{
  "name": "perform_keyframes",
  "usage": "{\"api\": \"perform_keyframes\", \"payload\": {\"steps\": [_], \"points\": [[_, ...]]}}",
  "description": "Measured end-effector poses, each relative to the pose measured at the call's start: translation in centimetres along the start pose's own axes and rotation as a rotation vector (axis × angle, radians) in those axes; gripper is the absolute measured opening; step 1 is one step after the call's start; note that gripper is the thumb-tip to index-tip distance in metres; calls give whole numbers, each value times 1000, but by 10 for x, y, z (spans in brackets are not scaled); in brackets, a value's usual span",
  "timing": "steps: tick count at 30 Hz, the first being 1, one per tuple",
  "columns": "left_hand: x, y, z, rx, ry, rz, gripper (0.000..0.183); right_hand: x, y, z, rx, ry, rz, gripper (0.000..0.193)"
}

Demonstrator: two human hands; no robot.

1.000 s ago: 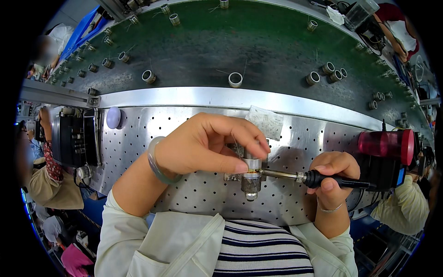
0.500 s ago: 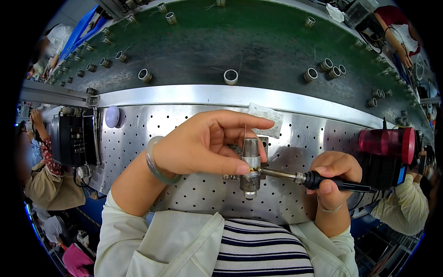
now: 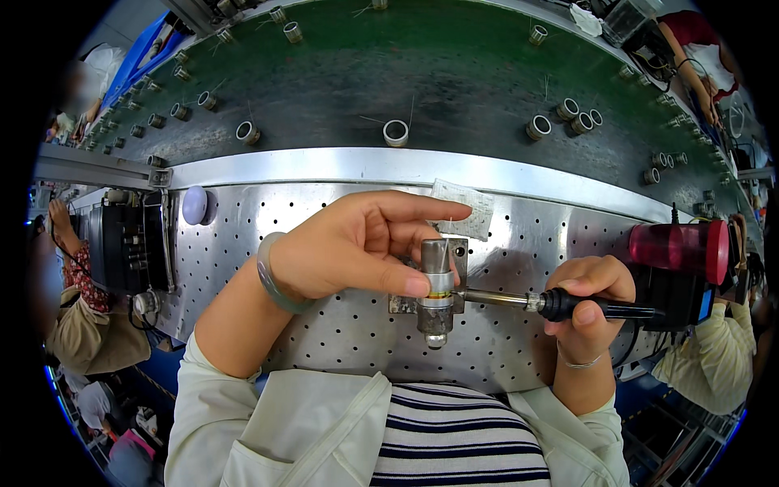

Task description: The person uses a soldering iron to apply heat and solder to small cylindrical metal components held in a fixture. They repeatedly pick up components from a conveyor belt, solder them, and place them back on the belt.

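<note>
Between the thumb and fingers of my left hand [image 3: 345, 247] is a metal cylinder [image 3: 435, 256], with a bright ring and a thin yellow band around its middle. Its rounded lower end points toward me; the index finger stretches above it. My right hand [image 3: 599, 296] is closed around the black handle of a soldering iron [image 3: 560, 305]. The iron's metal shaft reaches left to the cylinder's right side, at the ring; its very tip is hard to see. A dark metal block [image 3: 460, 253] lies under and behind the cylinder, partly hidden by my left hand.
Beyond the perforated metal table [image 3: 235, 252] runs a green conveyor belt [image 3: 471, 65] carrying several metal rings with wires. A pale paper [image 3: 471, 209], a lilac knob [image 3: 195, 204], a black device [image 3: 118, 247] and a red transparent container [image 3: 677, 250] are around. People work at both sides.
The soldering iron's tip has moved from the front of the ring to its right side. The yellow band shows more clearly now. Rings on the belt have shifted slightly left.
</note>
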State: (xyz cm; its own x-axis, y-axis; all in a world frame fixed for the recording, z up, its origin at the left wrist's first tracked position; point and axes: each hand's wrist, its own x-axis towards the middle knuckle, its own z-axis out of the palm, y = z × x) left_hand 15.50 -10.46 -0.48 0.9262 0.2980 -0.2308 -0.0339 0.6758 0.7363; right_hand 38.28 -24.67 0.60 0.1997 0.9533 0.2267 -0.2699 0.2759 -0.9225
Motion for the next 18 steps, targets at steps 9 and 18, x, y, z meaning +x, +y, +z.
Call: {"api": "perform_keyframes", "payload": {"steps": [9,18], "points": [[0,-3,2,37,55,22,74,-1,1,1,-53,39,22,24],[2,-3,4,23,45,23,75,0,3,0,13,17,21,24]]}}
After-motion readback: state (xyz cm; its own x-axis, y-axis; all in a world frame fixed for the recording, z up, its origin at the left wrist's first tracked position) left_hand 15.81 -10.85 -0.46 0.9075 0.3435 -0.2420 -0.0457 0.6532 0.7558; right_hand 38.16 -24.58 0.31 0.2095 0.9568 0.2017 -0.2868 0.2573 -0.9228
